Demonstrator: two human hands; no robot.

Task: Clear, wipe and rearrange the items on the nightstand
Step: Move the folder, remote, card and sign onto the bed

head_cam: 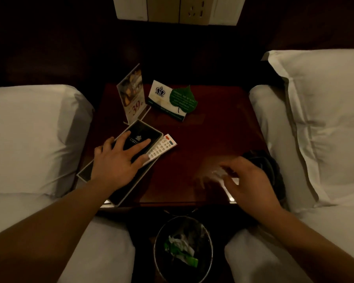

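Note:
A dark red wooden nightstand [202, 137] stands between two beds. My left hand [119, 160] lies flat with fingers spread on a black folder [145, 131] at the front left, its fingertips touching a white remote control [164, 147] beside it. My right hand [247, 180] hovers blurred over the front right of the top, pinching a small crumpled white scrap [219, 173]. An upright menu card marked 39 [132, 94] stands at the back left. A white card with a green leaf card [183, 100] on it lies at the back middle.
A round waste bin [183, 250] holding white and green wrappers stands on the floor before the nightstand. White beds flank both sides, with a pillow [325, 111] at the right. A dark object [262, 160] sits at the right edge behind my right hand. A switch and socket panel [178, 9] is on the wall.

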